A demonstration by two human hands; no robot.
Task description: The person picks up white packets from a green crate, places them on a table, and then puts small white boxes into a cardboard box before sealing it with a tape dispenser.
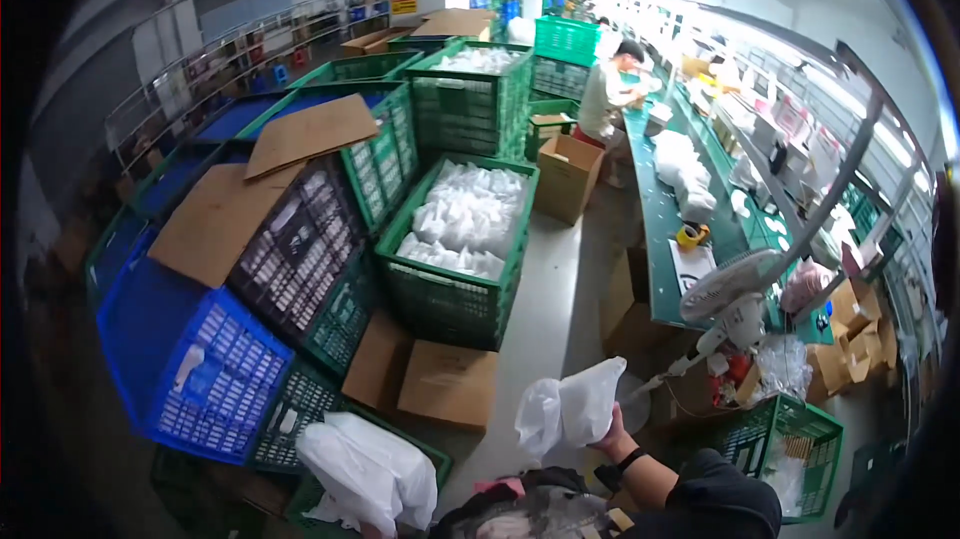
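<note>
My right hand (612, 435) is closed around a white plastic-wrapped bundle (588, 404), raised above the aisle floor. A second white lobe of wrapping hangs from its left side. The wrist wears a dark band. At the lower left, another white plastic-wrapped bundle (368, 469) is held up over the rim of a green crate (440, 459). Only a sliver of my left hand (371, 531) shows beneath this bundle at the frame's edge, gripping it from below; its fingers are mostly hidden. What the wrapping contains cannot be made out.
Ahead stands a green crate (385, 251) full of white wrapped bundles (465, 219). Blue crates (215, 379) and cardboard boxes (450, 379) crowd the left. Along the right runs a green workbench (665, 289), with a fan (735, 289) near its end. A co-worker (605, 99) stands farther along the bench.
</note>
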